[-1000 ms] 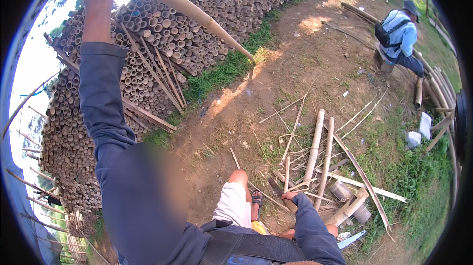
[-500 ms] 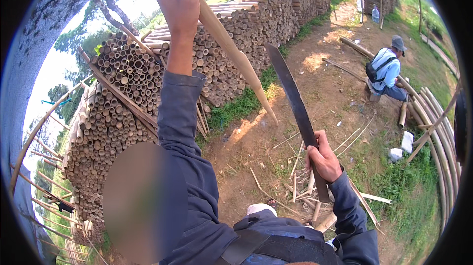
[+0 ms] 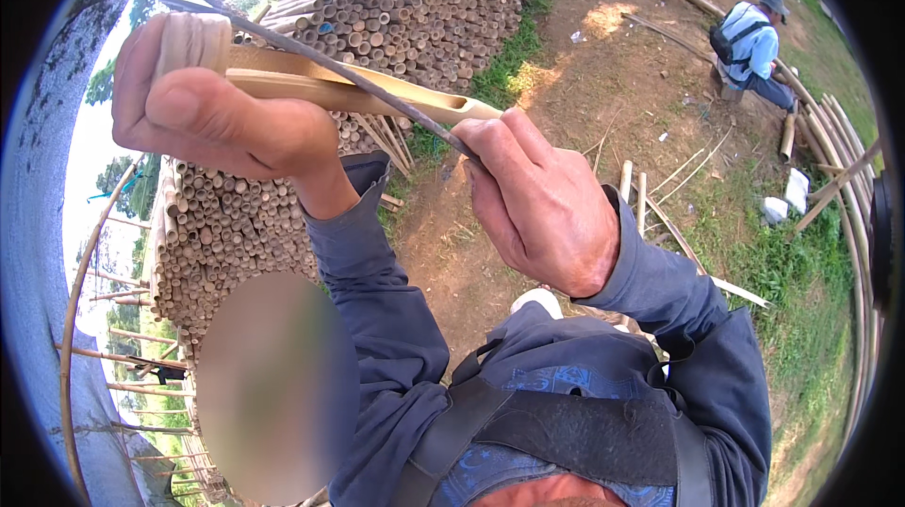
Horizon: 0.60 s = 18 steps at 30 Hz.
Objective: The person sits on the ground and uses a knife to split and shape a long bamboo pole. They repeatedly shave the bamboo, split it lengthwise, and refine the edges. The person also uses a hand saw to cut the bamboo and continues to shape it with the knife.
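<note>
My left hand (image 3: 236, 121) is raised at the upper left, its fingers wrapped round a pale bamboo pole (image 3: 302, 92). A lengthwise split parts the pole, with two strips and a hollow showing. Across it, at the split, runs the dark blade of a machete (image 3: 353, 80), seen nearly edge-on. How deep the blade sits in the bamboo I cannot tell. My right hand (image 3: 551, 210) is closed round the machete, in front of my chest; the handle is hidden in the fist. The pole's far end is partly hidden behind that hand.
Large stacks of cut bamboo (image 3: 424, 22) rise ahead and at the left. At the right a person (image 3: 749, 45) in light blue sits beside long bamboo poles (image 3: 844, 158). Bamboo strips (image 3: 669, 234) and white bags (image 3: 785, 198) lie on the ground.
My left hand has come lower and closer with the bamboo. The machete has swung left from upright to lie across the pole, which now shows a split. My right hand has risen.
</note>
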### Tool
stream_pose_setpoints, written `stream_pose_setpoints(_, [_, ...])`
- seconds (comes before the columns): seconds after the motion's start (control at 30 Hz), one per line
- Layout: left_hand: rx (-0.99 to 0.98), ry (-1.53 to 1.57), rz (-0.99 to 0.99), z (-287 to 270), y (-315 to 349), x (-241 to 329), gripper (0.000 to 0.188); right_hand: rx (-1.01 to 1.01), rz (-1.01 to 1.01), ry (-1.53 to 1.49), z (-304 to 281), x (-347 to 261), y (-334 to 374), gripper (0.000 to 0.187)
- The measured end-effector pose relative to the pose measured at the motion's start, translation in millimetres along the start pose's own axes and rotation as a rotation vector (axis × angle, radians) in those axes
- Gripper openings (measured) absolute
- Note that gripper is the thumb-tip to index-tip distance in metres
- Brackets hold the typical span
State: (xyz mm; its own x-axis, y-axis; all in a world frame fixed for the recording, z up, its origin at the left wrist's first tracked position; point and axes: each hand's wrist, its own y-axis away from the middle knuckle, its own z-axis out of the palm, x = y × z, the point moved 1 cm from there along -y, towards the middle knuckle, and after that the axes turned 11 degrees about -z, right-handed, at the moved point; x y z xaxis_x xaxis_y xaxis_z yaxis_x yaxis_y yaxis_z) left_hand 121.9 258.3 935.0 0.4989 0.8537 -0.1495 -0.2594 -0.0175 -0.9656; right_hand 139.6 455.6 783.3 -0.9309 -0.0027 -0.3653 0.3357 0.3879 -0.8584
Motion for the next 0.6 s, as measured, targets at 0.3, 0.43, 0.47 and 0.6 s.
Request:
stream_pose_setpoints(0.3, [0.119, 0.015, 0.022, -23.0, 2.9, 17.3, 0.059, -0.282, 0.228, 0.087, 40.2, 60.9, 67.7, 0.026])
stream_pose_setpoints(0.43, [-0.063, 0.108, 0.122, -19.0, -3.5, 12.1, 0.063, -0.244, 0.237, 0.025, 40.1, 73.6, 71.4, 0.021])
stream_pose_setpoints(0.47, [-0.166, 0.114, 0.099, -19.1, -6.5, 10.4, 0.065, -0.242, 0.239, 0.031, 39.5, 76.0, 69.4, 0.019])
stream_pose_setpoints(0.6, [-0.202, 0.178, 0.046, -16.1, -10.4, 0.8, 0.068, -0.269, 0.459, -0.271, 34.5, 73.8, 53.4, 0.017])
